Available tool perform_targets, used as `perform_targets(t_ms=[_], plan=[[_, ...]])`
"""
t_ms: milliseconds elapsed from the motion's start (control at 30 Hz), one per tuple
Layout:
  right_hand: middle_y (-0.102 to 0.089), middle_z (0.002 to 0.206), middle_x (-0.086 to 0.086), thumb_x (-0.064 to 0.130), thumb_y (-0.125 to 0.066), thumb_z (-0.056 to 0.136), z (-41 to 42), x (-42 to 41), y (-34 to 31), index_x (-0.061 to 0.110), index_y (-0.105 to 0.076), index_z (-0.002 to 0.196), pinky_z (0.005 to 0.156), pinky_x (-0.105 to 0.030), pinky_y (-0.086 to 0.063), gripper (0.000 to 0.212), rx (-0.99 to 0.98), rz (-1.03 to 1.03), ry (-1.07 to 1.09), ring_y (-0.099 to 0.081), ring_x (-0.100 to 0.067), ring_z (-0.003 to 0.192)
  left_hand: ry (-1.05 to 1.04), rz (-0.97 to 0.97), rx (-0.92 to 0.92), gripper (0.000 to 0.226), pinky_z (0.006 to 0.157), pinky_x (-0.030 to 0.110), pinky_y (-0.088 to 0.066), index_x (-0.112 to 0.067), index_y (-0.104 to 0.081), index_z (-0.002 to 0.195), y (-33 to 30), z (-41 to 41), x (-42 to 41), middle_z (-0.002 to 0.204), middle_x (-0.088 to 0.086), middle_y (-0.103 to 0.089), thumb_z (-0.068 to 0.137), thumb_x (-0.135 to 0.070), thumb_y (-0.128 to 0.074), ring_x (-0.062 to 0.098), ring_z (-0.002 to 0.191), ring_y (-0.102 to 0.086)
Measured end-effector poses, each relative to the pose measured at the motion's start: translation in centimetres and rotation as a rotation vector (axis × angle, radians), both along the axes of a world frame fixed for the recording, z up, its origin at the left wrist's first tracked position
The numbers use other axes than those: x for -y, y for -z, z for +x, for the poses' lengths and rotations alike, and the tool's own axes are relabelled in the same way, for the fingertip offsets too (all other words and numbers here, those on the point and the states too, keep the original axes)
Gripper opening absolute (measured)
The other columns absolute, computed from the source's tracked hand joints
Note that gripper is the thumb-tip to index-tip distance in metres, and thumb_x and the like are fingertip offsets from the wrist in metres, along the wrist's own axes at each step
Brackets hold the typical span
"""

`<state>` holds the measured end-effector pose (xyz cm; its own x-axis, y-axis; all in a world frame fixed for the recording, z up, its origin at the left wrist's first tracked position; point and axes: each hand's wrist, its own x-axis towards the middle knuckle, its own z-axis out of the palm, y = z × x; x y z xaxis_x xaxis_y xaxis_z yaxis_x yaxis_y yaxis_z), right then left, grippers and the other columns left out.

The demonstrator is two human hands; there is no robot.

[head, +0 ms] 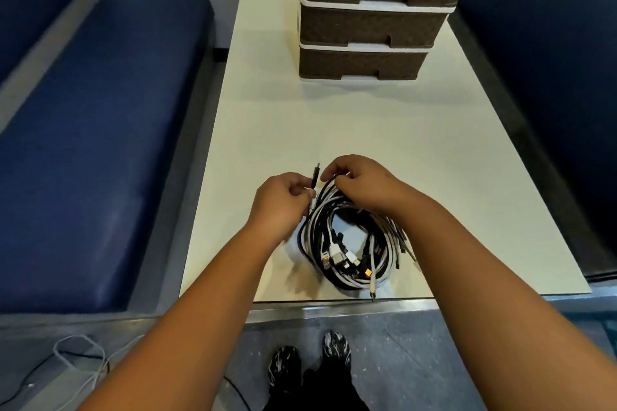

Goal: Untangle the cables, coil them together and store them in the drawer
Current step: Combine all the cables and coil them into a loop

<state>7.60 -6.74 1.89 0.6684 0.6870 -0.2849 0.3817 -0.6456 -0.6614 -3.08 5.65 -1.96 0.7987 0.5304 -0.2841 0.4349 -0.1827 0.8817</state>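
A bundle of black and white cables (350, 243) lies in a rough coil near the front edge of the pale table (300, 117), with several plugs gathered in its middle. My left hand (280, 203) pinches a black cable end (315, 177) that sticks up at the coil's far left. My right hand (360, 187) grips the coil's far side, fingers curled over the strands. The brown drawer unit (374, 20) stands at the table's far end, all visible drawers closed.
A blue padded bench (100, 130) runs along the left of the table, and dark blue seating (551, 43) is on the right. Loose white and dark cords (76, 364) lie on the floor at lower left. My feet (310, 364) stand below the table's front edge.
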Motion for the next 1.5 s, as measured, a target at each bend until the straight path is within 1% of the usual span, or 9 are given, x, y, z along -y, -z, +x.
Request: perform_targets(t_ms=[200, 300, 433, 633, 900, 1000, 1200, 1367, 1500], plan=[[-0.067, 0.093, 0.002, 0.002, -0.049, 0.083, 0.0, 1.1, 0.6, 0.025, -0.065, 0.098, 0.078, -0.032, -0.052, 0.032, -0.088, 0.165, 0.054, -0.064, -0.018, 0.088, 0.141, 0.03, -0.08, 0.032, 0.081, 0.031, -0.052, -0.019, -0.074, 0.104, -1.0, 0.7, 0.3, 0.099, -0.003, -0.072, 0.094, -0.015, -0.044, 0.014, 0.09, -0.066], [-0.06, 0.084, 0.011, 0.002, -0.051, 0.087, -0.2, 1.4, 1.2, 0.025, -0.061, 0.097, 0.074, -0.021, -0.046, 0.027, -0.043, 0.24, 0.069, -0.058, -0.006, 0.079, 0.131, -0.077, -0.092, 0.033, 0.075, 0.032, -0.047, -0.012, -0.071, 0.091, -1.4, 0.7, 0.4, 0.085, -0.005, -0.069, 0.086, -0.032, -0.046, 0.016, 0.082, -0.062], [-0.061, 0.086, 0.012, 0.003, -0.055, 0.09, -0.6, 1.6, 1.5, 0.022, -0.058, 0.093, 0.075, -0.023, -0.049, 0.019, -0.018, 0.324, 0.107, -0.061, -0.004, 0.081, 0.237, 0.1, -0.102, 0.024, 0.075, 0.022, -0.046, -0.023, -0.073, 0.103, -1.5, 0.6, 0.0, 0.097, -0.012, -0.07, 0.087, -0.04, -0.068, 0.004, 0.081, -0.062], [-0.063, 0.089, 0.01, 0.007, -0.059, 0.091, -1.1, 1.9, 1.9, 0.017, -0.06, 0.091, 0.076, -0.021, -0.047, 0.011, 0.111, 0.373, 0.104, -0.058, -0.005, 0.086, 0.291, 0.308, -0.074, 0.016, 0.057, 0.006, -0.034, -0.019, -0.073, 0.1, -1.5, 1.0, 0.1, 0.092, -0.008, -0.069, 0.094, -0.026, -0.06, -0.004, 0.066, -0.054], [-0.059, 0.116, -0.007, 0.013, -0.054, 0.098, -1.3, 1.8, 2.8, 0.01, -0.059, 0.127, 0.087, -0.025, -0.044, 0.03, 0.328, 0.272, 0.042, -0.057, -0.019, 0.105, 0.31, 0.285, -0.068, 0.022, 0.07, 0.034, -0.046, -0.013, -0.068, 0.093, -1.1, 0.8, 0.7, 0.084, 0.004, -0.068, 0.099, -0.027, -0.052, 0.022, 0.077, -0.062], [-0.057, 0.115, -0.008, 0.018, -0.051, 0.099, -0.9, 1.7, 2.8, 0.009, -0.059, 0.122, 0.082, -0.024, -0.039, 0.027, 0.342, 0.183, 0.012, -0.056, -0.021, 0.103, 0.275, 0.144, -0.028, 0.022, 0.07, 0.037, -0.049, -0.015, -0.065, 0.092, -0.9, 0.3, 1.0, 0.082, 0.005, -0.067, 0.101, -0.027, -0.049, 0.027, 0.079, -0.063], [-0.055, 0.099, 0.001, 0.021, -0.049, 0.1, -0.5, 1.5, 2.4, 0.012, -0.057, 0.109, 0.071, -0.026, -0.036, 0.015, 0.26, 0.146, -0.007, -0.054, -0.018, 0.091, 0.154, -0.085, -0.003, 0.022, 0.085, 0.05, -0.053, -0.019, -0.064, 0.098, -0.2, -0.2, 1.5, 0.095, 0.011, -0.071, 0.1, -0.036, -0.051, 0.029, 0.091, -0.068], [-0.062, 0.096, 0.008, 0.018, -0.055, 0.093, -0.5, 1.7, 2.2, 0.019, -0.059, 0.114, 0.071, -0.02, -0.041, 0.021, 0.093, 0.246, 0.086, -0.059, -0.008, 0.089, 0.075, 0.001, 0.092, 0.016, 0.064, 0.025, -0.044, -0.027, -0.06, 0.111, 0.0, -0.2, 1.5, 0.084, 0.0, -0.061, 0.095, -0.025, -0.06, -0.001, 0.063, -0.054], [-0.065, 0.095, 0.009, 0.008, -0.051, 0.087, -0.5, 2.0, 1.7, 0.024, -0.055, 0.12, 0.073, -0.021, -0.046, 0.037, -0.065, 0.302, 0.127, -0.062, -0.006, 0.089, 0.084, 0.051, 0.068, 0.024, 0.063, 0.027, -0.044, -0.035, -0.062, 0.112, 0.1, 0.2, 1.5, 0.081, -0.005, -0.058, 0.095, -0.02, -0.057, 0.007, 0.06, -0.051]])
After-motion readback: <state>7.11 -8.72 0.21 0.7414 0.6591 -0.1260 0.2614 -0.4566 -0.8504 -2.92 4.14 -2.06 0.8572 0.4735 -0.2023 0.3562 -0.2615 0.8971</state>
